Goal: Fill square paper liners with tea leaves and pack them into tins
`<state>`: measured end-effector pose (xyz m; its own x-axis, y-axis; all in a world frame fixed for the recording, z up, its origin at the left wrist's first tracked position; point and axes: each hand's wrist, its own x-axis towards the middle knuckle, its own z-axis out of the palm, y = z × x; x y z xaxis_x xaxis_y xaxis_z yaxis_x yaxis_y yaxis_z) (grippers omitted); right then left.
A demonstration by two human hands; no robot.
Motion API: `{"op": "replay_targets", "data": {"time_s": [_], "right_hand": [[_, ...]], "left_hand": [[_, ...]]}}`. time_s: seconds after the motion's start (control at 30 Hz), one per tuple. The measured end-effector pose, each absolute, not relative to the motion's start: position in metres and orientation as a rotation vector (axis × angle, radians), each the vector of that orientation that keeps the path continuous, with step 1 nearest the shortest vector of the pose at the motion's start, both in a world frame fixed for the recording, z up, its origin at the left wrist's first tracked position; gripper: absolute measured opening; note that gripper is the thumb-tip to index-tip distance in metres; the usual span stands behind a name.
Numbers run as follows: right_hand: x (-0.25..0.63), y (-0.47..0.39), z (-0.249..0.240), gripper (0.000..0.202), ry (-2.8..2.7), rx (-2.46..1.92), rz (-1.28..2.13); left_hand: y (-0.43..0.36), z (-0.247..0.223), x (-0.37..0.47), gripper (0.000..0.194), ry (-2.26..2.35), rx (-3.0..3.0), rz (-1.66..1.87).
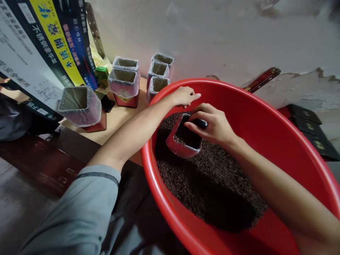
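Over the red tub (255, 124), the right hand (214, 124) wraps a black handle (201, 123), the left hand (183, 96) half-curls, its hold unclear; best keep the container (182, 147) level.

We see smooth, glossy red plastic in the tub (244, 120), its rim catching a soft shine. The loose dark bits (220, 166) inside look dry, matt and rough. Thin, wrinkled clear plastic film wraps the containers (123, 86) on the bench (119, 118), whose inner walls look to us like dull metal. The bench top appears smooth, like pale wood; the sleeve (87, 198) is matt grey cloth, the wall (212, 42) rough, flaking plaster, the upright boxes (57, 46) smooth printed card.
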<state>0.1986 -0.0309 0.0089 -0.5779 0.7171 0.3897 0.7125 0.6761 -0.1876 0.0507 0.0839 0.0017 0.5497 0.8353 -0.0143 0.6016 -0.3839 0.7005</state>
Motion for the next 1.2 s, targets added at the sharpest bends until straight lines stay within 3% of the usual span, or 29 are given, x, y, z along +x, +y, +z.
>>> {"op": "replay_targets", "data": {"time_s": [0.13, 0.27, 0.43, 0.67, 0.8, 0.97, 1.2], "right_hand": [[0.235, -0.053, 0.015, 0.03, -2.102, -1.353, 0.235], [0.29, -0.082, -0.013, 0.041, -2.09, -1.658, 0.304], [0.34, -0.106, -0.055, 0.057, -2.32, -1.739, 0.06], [0.334, -0.107, -0.055, 0.052, -2.246, -1.528, -0.205], [0.317, -0.118, -0.045, 0.044, -2.263, -1.396, -0.256], [0.3, -0.135, -0.042, 0.041, -2.335, -1.299, -0.279], [0.289, -0.145, -0.039, 0.044, -2.312, -1.268, -0.224]], "left_hand": [[0.082, 0.005, 0.049, 0.042, 1.147, 2.131, 0.422], [0.079, 0.009, 0.05, 0.041, 1.097, 2.185, 0.404], [0.05, 0.017, 0.063, 0.057, 1.084, 2.336, 0.405], [-0.049, 0.007, 0.039, 0.08, 0.8, 2.797, 0.201], [-0.053, -0.003, 0.026, 0.095, 0.831, 2.967, 0.047], [-0.025, -0.001, 0.047, 0.09, 0.889, 2.944, -0.152], [-0.037, 0.0, 0.055, 0.084, 0.952, 2.941, -0.147]]}}
